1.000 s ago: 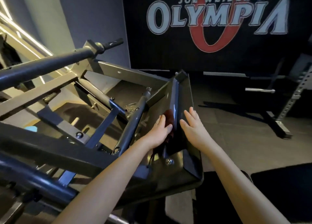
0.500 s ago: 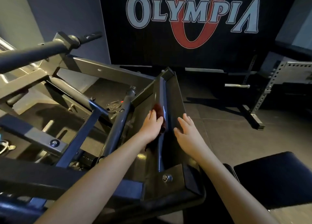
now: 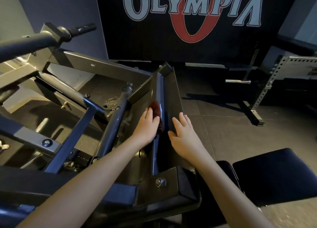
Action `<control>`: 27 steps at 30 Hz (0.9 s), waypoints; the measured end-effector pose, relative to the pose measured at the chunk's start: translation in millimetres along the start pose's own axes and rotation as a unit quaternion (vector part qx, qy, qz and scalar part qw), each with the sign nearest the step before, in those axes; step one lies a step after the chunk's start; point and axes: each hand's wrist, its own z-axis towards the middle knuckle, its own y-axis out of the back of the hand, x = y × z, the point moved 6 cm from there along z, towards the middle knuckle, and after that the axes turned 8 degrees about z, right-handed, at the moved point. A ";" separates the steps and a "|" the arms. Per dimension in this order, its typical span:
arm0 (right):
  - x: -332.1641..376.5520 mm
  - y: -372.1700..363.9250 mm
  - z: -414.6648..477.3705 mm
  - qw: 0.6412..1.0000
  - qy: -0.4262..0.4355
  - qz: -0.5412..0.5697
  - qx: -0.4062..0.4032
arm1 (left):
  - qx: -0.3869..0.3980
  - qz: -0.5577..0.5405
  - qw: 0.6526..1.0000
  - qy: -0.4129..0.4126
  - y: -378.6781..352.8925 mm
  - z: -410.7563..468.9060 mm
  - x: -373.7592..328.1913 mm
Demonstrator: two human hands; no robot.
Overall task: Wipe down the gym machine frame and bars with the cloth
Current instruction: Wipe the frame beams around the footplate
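A dark grey gym machine frame [image 3: 106, 68] fills the left and centre, with a long angled beam [image 3: 171, 93] running away from me. My left hand [image 3: 147, 126] presses a dark red cloth [image 3: 156, 108] flat against the left face of that beam, fingers straight; the cloth shows past my fingertips and below my palm. My right hand [image 3: 184, 135] rests flat on the beam's right side, fingers spread, holding nothing. A round dark bar [image 3: 113, 123] slants just left of my left hand.
A thick bar with a sleeve end [image 3: 68, 33] crosses the upper left. A bolt [image 3: 160, 182] sits on the near bracket. A black padded bench [image 3: 272, 178] lies at the lower right, a perforated rack [image 3: 274, 73] at the right, a banner [image 3: 192, 9] behind.
My left hand has slid the cloth a little farther up the beam. My right hand stays on the beam's right side. The view has shifted to the right.
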 end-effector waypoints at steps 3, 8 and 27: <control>0.5 0.7 -1.3 1.000 -0.003 0.001 0.000 | 0.009 0.002 1.000 -0.008 -1.4 -6.3 5.5; 2.5 3.0 -3.3 1.000 -0.023 -0.004 0.010 | 0.044 0.012 0.999 -0.029 -4.2 -13.5 11.9; 0.9 4.2 -4.3 0.999 -0.040 -0.021 -0.007 | 0.025 -0.004 1.000 0.013 4.1 83.0 1.6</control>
